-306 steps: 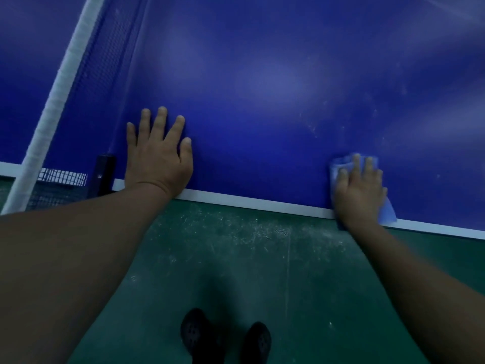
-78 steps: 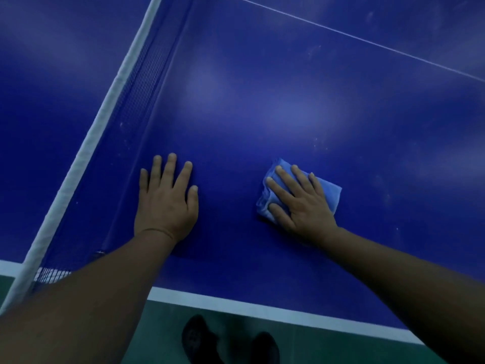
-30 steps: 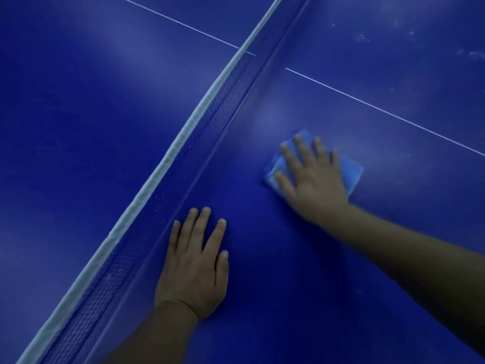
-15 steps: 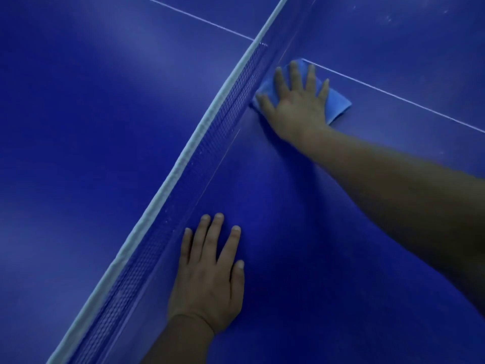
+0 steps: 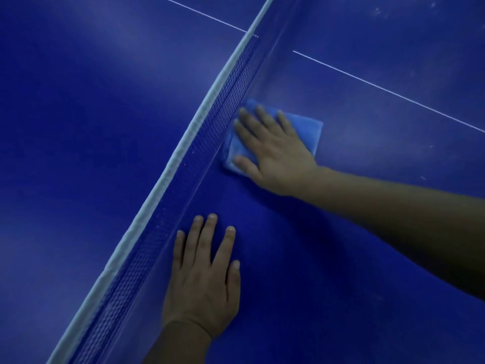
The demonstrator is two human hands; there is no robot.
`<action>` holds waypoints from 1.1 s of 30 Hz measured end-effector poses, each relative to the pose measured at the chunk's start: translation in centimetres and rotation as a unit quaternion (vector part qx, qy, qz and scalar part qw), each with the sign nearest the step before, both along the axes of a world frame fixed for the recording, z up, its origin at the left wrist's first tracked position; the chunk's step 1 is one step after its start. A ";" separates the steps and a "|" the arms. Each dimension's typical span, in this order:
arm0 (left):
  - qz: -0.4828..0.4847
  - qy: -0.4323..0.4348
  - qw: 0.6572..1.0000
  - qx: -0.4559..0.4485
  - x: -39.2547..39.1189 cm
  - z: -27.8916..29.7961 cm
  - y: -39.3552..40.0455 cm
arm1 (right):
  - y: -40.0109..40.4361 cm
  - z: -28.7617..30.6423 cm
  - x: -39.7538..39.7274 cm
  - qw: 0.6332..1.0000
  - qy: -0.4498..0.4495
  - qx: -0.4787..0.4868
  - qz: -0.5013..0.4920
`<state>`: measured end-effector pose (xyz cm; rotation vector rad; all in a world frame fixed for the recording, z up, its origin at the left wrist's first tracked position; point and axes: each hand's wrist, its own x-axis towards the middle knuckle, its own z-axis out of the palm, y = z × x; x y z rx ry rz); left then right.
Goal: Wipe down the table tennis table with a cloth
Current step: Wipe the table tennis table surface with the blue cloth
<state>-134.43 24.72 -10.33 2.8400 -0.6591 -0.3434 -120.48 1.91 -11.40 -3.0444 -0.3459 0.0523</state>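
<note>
Head view, looking down on the blue table tennis table (image 5: 367, 258). My right hand (image 5: 273, 151) lies flat on a folded light-blue cloth (image 5: 311, 130), fingers straight and spread, pressing it onto the surface; nothing is curled round it. The cloth sits on the right half of the table, its left edge touching or just beside the foot of the net (image 5: 210, 143); I cannot tell which, as the fingertips blur there. The cloth's far-right corner sticks out clear of the hand, and a strip of it shows near the thumb. My right forearm runs in from the right edge of the view, over the table. My left hand (image 5: 204, 279) is nearer to me, palm down on bare table, fingers straight and slightly fanned, holding nothing; its little finger lies just beside the base of the net. The two hands are apart, the left near, the right farther along the net. The net crosses the view on a diagonal from near left to far centre, with a white tape (image 5: 168, 169) along its top and dark mesh below. A thin white centre line (image 5: 388, 91) crosses the table on the far side, well beyond the cloth, and carries on past the net at far left. Faint pale specks show on the far-right surface.
</note>
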 end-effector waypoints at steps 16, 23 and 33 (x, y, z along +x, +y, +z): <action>-0.008 -0.007 1.000 0.005 0.1 -0.1 0.0 | -6.4 1.8 4.6 0.999 -0.017 -0.020 -0.040; -0.003 -0.001 1.000 -0.001 0.2 0.0 -0.1 | -2.8 0.5 -0.6 0.996 0.013 0.012 0.087; -0.004 -0.004 1.000 0.014 0.4 -0.1 -0.1 | -1.0 1.2 4.1 0.998 0.023 0.016 0.049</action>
